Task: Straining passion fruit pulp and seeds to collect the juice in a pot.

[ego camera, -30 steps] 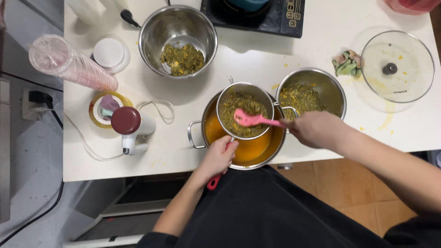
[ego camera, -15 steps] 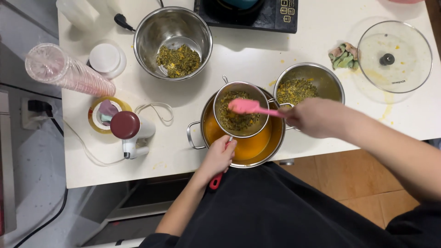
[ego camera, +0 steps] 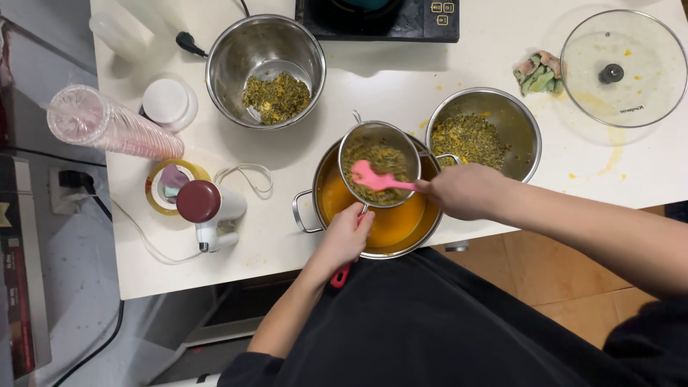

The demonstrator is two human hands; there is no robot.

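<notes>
1. Left hand (ego camera: pixel 345 236) is clenched around the red handle of the strainer (ego camera: pixel 378 163), holding it over the pot (ego camera: pixel 373 208).
2. Right hand (ego camera: pixel 462 190) grips a pink spatula (ego camera: pixel 376 178), its blade resting in the strainer's contents.
3. Strainer: round metal mesh, filled with dark green-yellow seedy pulp.
4. Pot: steel, two-handled, holding orange liquid, at the white table's (ego camera: pixel 401 86) near edge.
5. Two steel bowls (ego camera: pixel 481 136) with similar pulp stand just beyond.

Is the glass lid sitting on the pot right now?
No, the glass lid lies on the table at the far right, and a strainer sits over the pot.
</notes>
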